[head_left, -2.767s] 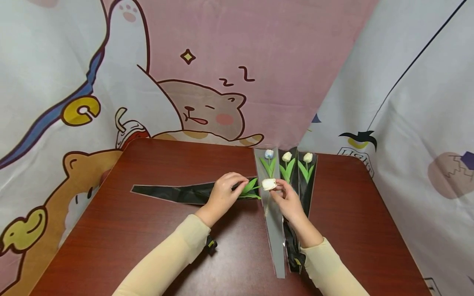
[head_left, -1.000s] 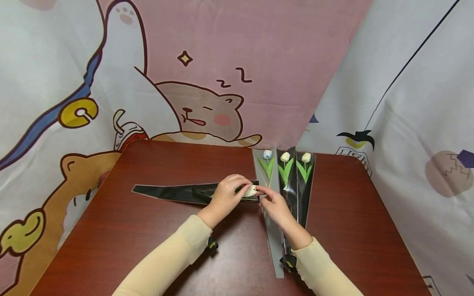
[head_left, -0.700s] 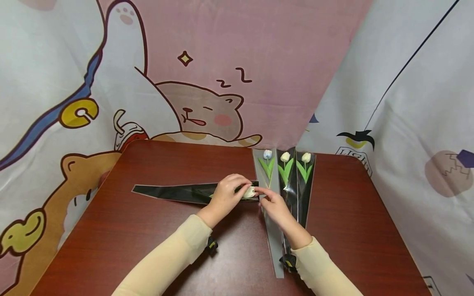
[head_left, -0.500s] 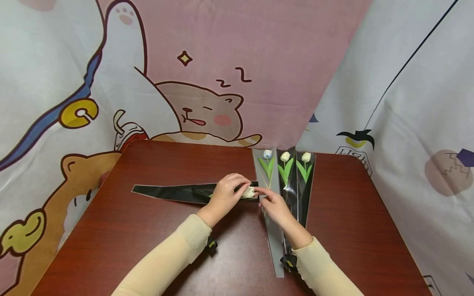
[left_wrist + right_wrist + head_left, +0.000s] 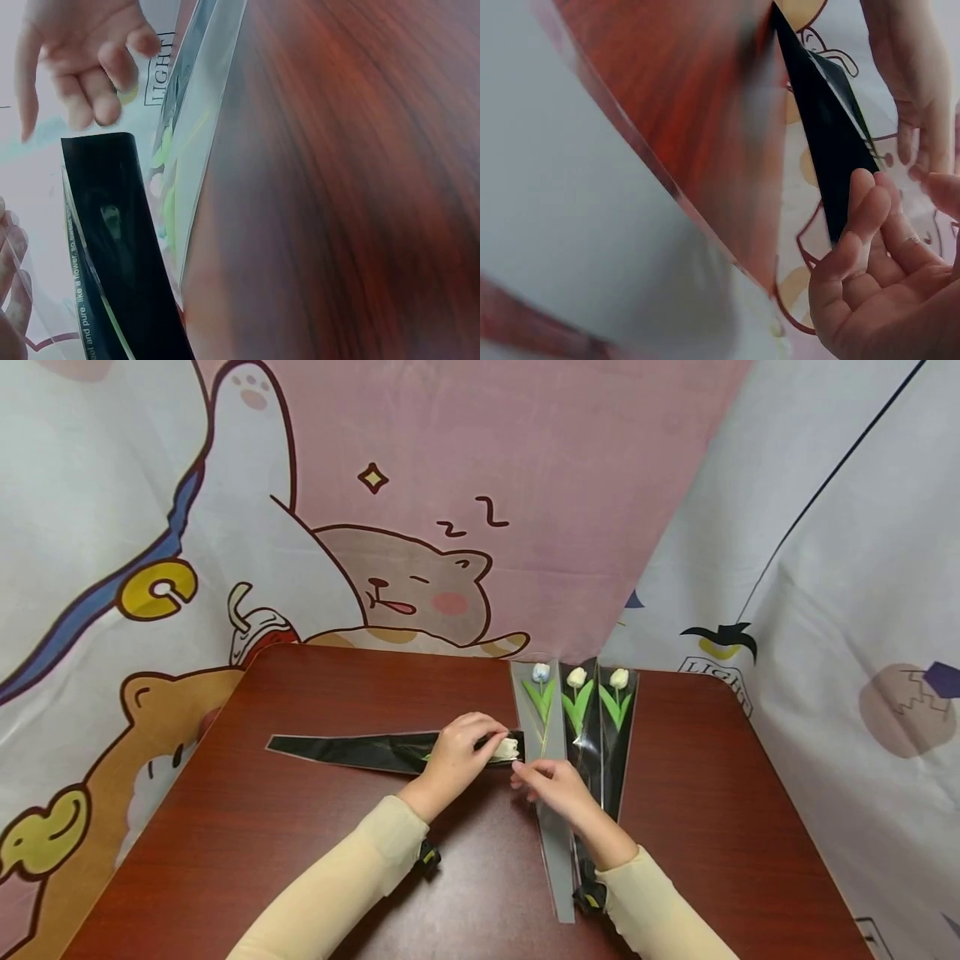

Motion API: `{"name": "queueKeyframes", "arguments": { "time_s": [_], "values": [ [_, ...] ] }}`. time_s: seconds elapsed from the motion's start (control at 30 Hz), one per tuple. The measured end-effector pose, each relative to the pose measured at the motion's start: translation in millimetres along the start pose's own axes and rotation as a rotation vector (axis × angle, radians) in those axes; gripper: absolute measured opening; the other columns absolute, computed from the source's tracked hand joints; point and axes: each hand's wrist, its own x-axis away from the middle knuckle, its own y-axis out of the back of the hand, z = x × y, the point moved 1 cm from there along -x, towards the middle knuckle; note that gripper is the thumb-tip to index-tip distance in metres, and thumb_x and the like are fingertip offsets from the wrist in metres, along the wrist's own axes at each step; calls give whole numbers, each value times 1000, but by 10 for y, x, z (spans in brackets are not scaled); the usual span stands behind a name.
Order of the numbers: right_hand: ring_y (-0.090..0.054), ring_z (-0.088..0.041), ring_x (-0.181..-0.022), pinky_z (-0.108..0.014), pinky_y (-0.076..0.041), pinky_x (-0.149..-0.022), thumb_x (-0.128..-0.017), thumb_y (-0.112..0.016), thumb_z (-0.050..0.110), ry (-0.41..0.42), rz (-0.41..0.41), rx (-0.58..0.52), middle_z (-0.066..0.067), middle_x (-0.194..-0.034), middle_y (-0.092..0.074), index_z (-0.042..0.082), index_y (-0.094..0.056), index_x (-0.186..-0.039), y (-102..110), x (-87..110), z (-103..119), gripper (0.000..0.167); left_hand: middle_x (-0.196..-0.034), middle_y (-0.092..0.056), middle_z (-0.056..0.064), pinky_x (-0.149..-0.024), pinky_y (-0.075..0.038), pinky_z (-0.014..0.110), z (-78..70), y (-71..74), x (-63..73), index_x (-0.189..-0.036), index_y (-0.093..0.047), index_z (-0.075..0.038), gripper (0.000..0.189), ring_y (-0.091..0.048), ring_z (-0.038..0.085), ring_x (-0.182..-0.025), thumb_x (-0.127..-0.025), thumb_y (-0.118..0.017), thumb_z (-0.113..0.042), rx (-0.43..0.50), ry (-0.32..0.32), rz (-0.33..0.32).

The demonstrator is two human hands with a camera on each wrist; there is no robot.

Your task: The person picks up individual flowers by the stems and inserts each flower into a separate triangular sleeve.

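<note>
My left hand (image 5: 459, 756) pinches the clear front film of a black flower sleeve (image 5: 337, 749), which lies crosswise with its narrow end to the left. Inside the sleeve's wide mouth sits a white tulip (image 5: 508, 749); the hand covers most of its leaves and stem. In the left wrist view my left hand's fingers (image 5: 11, 292) show at the edge, by the film. Just off the mouth, my right hand (image 5: 555, 789) holds nothing, its fingers loosely bent. The right wrist view has this right hand (image 5: 889, 277) beside the black sleeve (image 5: 821, 127).
To the right, a grey sleeve (image 5: 557, 860) holds a pale blue tulip (image 5: 542, 673). Beside it lie two black sleeves with white tulips (image 5: 577, 677). All rest on the brown table (image 5: 300, 835), with a printed cloth (image 5: 585, 485) behind.
The white tulip has gone from my right hand, outside the sleeve, into its mouth. My right hand has since drawn back from the tulip, toward me. The left hand stays nearly in place.
</note>
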Motion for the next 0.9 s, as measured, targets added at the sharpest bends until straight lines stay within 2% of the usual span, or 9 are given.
{"name": "queueKeyframes", "arguments": {
  "time_s": [0.1,0.2,0.3,0.43,0.53,0.63,0.7,0.8,0.9],
  "values": [
    [-59,-12,-60,-32,-52,-62,-92,-58,44,-53,-2,-52,-8,-86,-73,4,-74,-93,-40,-56,-30,44,-92,-68,-5,-84,-51,24,-12,-13,4,-91,-72,-14,7,-62,9,-91,-88,-68,-18,1,13,40],
    [-58,-10,-58,-30,-50,-58,-93,-58,38,-55,-43,-67,-9,-86,-73,3,-74,-92,-49,-98,-38,39,-92,-67,-5,-84,-51,24,-22,-23,11,-92,-72,-15,7,-62,9,-91,-88,-68,-18,2,20,74],
    [-59,-11,-58,-31,-51,-58,-93,-59,28,-25,-76,-69,-13,-86,-72,2,-74,-91,-45,-114,-15,30,-93,-67,-5,-85,-51,24,-17,-27,15,-92,-72,-15,7,-62,9,-92,-88,-68,-19,11,20,84],
    [-64,-14,-69,-32,-53,-63,-91,-62,20,59,-113,-8,-15,-103,-69,4,-75,-86,-32,-109,39,22,-97,-66,-3,-86,-51,27,37,-16,4,-97,-72,-14,11,-61,12,-95,-90,-66,-18,9,60,74],
    [-66,-18,-93,-30,-53,-76,-90,-63,19,144,-147,88,-14,-116,-66,7,-76,-79,-19,-98,66,20,-104,-65,-1,-89,-50,31,115,5,-19,-106,-70,-13,16,-59,15,-101,-91,-63,-16,-28,154,90],
    [-60,-22,-112,-28,-50,-83,-89,-64,18,197,-166,147,-14,-119,-65,10,-75,-75,-2,-79,85,20,-114,-64,3,-93,-48,38,222,43,-45,-116,-66,-12,24,-56,21,-109,-93,-60,-14,-96,286,156],
    [-57,-23,-118,-26,-50,-81,-89,-64,17,216,-166,152,-14,-120,-64,10,-74,-74,10,-65,96,19,-119,-64,6,-95,-46,43,300,76,-53,-123,-62,-11,28,-55,27,-113,-95,-56,-14,-141,379,232],
    [-57,-24,-119,-22,-49,-72,-89,-64,15,220,-163,158,-13,-122,-64,10,-74,-74,25,-43,109,19,-122,-64,7,-94,-46,48,437,124,-35,-128,-58,-11,31,-55,30,-116,-98,-50,-17,-193,512,381],
    [-57,-24,-119,-21,-48,-71,-88,-65,15,226,-170,167,-12,-122,-64,11,-74,-73,44,-27,127,18,-120,-65,7,-92,-46,49,553,169,-10,-129,-58,-11,32,-59,28,-111,-100,-46,-18,-178,606,511]
  ]
}}
